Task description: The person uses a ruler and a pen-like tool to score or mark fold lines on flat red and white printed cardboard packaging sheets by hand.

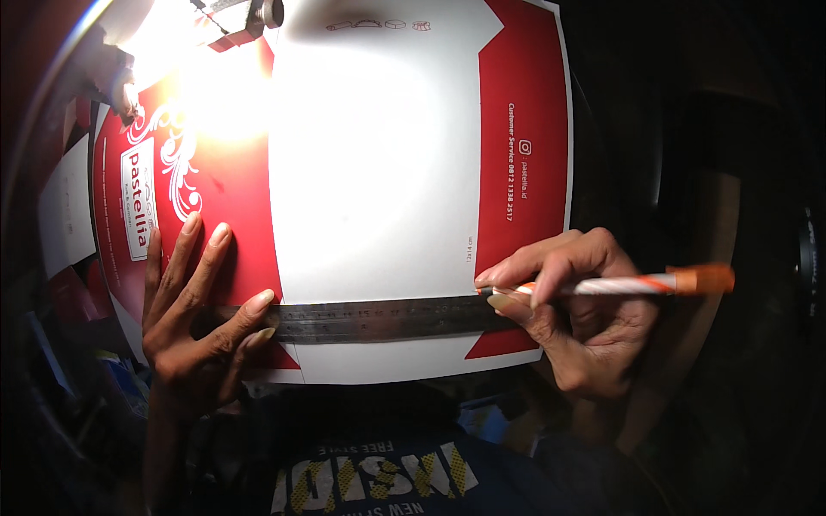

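Note:
A large red and white printed sheet (379, 206) lies in front of me. Across its near part runs a dark metal ruler (379, 321), left to right. With fingers spread, my left hand (202, 318) presses flat on the sheet's red left part, its thumb by the ruler's left end. My right hand (585, 318) grips a white and orange striped pen (611, 284) with an orange end. The pen's dark tip points left, close to the ruler's upper edge near the right red band; whether it touches the sheet I cannot tell.
A bright lamp (232, 19) glares over the sheet's far left corner and washes out the print there. At the far left, more printed sheets (69, 206) lie partly under this one. The surroundings on the right are dark.

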`<state>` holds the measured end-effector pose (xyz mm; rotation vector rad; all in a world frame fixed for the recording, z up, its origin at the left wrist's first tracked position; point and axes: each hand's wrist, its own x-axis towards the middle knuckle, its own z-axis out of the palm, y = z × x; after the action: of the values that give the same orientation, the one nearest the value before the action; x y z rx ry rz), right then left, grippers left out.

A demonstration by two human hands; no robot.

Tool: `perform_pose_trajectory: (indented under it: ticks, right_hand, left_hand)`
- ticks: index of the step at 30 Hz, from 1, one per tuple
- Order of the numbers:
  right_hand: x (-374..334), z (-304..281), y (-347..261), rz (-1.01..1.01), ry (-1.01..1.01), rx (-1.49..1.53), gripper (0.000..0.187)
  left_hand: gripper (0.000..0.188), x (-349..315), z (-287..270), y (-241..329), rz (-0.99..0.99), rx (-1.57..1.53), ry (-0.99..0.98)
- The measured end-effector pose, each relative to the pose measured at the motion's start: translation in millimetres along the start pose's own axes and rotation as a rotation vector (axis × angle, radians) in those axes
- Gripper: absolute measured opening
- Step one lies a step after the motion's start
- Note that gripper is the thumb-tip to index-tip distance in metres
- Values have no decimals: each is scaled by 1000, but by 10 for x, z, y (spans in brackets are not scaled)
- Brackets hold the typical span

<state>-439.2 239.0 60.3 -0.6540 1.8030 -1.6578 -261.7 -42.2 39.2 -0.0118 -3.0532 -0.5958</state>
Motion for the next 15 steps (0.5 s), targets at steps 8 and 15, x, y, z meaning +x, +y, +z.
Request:
perform_pose_trajectory:
  ticks: [8,15]
  right_hand:
    - [20,-9,126,-75,107,2,23]
    - [116,-67,227,-201,-46,-50,25]
  left_hand:
    - [32,-12,8,-37,28,2,-41]
    - [27,52,18,-74,26,22,-43]
